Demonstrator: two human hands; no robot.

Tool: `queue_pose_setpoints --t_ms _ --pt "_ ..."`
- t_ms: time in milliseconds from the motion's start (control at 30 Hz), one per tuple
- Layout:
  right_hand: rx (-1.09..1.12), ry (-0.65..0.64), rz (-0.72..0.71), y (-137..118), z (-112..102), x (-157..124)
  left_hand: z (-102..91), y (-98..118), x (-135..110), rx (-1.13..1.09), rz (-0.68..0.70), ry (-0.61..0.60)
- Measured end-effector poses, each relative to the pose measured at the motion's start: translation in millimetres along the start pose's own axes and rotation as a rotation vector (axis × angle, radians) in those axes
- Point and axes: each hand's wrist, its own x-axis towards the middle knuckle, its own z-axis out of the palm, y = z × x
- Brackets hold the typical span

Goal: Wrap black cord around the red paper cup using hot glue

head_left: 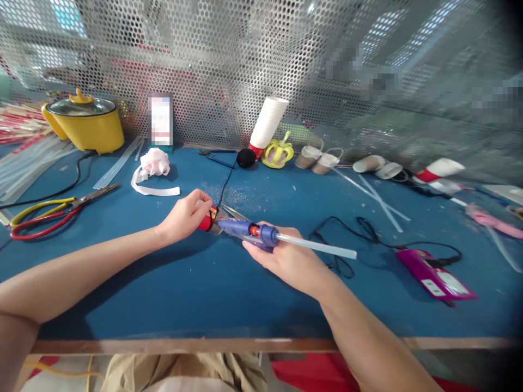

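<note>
My right hand point(292, 256) is wrapped round a blue hot glue gun point(245, 227), and a long clear glue stick point(316, 245) sticks out of its back end. The gun's nozzle end points left, at a small red piece point(207, 219) with a yellowish patch, perhaps part of a paper cup. My left hand point(186, 215) is closed on that red piece. Black cord point(224, 190) lies across the piece and runs up to a round black ball of cord point(246, 158). Partly behind the gun lie scissors point(232, 212). Whether nozzle and piece touch is hidden.
Red-and-yellow-handled scissors point(65, 211), crumpled white ribbon point(155, 163) and a yellow electric pot point(87, 122) are on the left. Stacked paper cups point(269, 122) and a yellow crown-like craft point(278, 151) stand at the back. A purple box point(435, 275) with black cable lies right.
</note>
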Motion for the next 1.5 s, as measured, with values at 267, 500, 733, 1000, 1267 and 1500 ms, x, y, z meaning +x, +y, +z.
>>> queue_pose_setpoints --t_ms 267,500,733,1000,1267,1500 --pt "-0.016 0.015 0.027 -0.7 -0.3 0.1 -0.6 0.5 -1.8 0.017 0.011 0.003" --pt "-0.068 0.038 -0.001 8.9 2.3 -0.2 -1.1 1.1 -4.9 0.021 0.041 -0.004" --pt "-0.125 0.041 -0.048 12.8 2.2 -0.6 -1.3 0.8 -7.4 0.03 0.084 -0.014" --pt "-0.075 0.039 0.002 8.4 -1.3 1.7 -0.9 -0.5 -7.4 0.035 0.107 -0.024" --pt "-0.091 0.029 0.0 8.5 -1.4 1.1 -1.0 -0.8 -7.6 0.036 0.106 -0.021" --pt "-0.06 0.023 0.027 9.6 1.4 -2.0 -1.5 1.0 -6.7 0.025 0.09 -0.025"
